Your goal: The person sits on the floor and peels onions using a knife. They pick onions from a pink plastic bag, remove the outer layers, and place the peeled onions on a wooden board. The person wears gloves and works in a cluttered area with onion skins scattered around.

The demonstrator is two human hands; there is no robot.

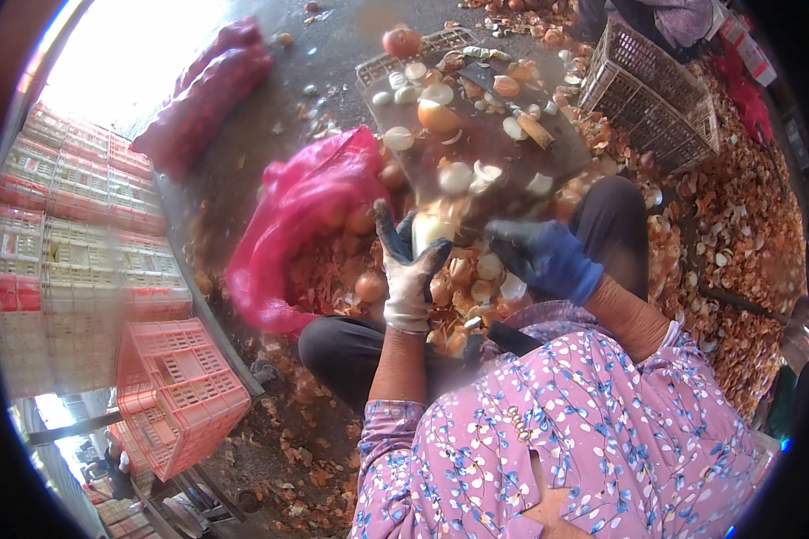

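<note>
My left hand (408, 263), in a white glove with dark coated fingers, grips a pale peeled onion (431, 231). My right hand (546, 256), in a blue glove, is curled just right of that onion; blur hides whether it holds anything. Beyond them, a grey board (559, 151) over a plastic crate carries peeled onions, onion pieces and a brown onion (438, 116). A knife with a wooden handle (534, 130) lies there too. Left of my hands, a pink mesh bag (276, 202) lies open beside unpeeled onions (371, 286). Loose skins and onions (487, 267) lie between my legs.
Stacked plastic crates (81, 256) and a tilted pink crate (189, 384) stand at left. A full mesh sack (209, 94) lies at upper left. At upper right are a pale crate (647, 94) and part of another person (677, 23). Onion skins (735, 236) cover the right-hand floor.
</note>
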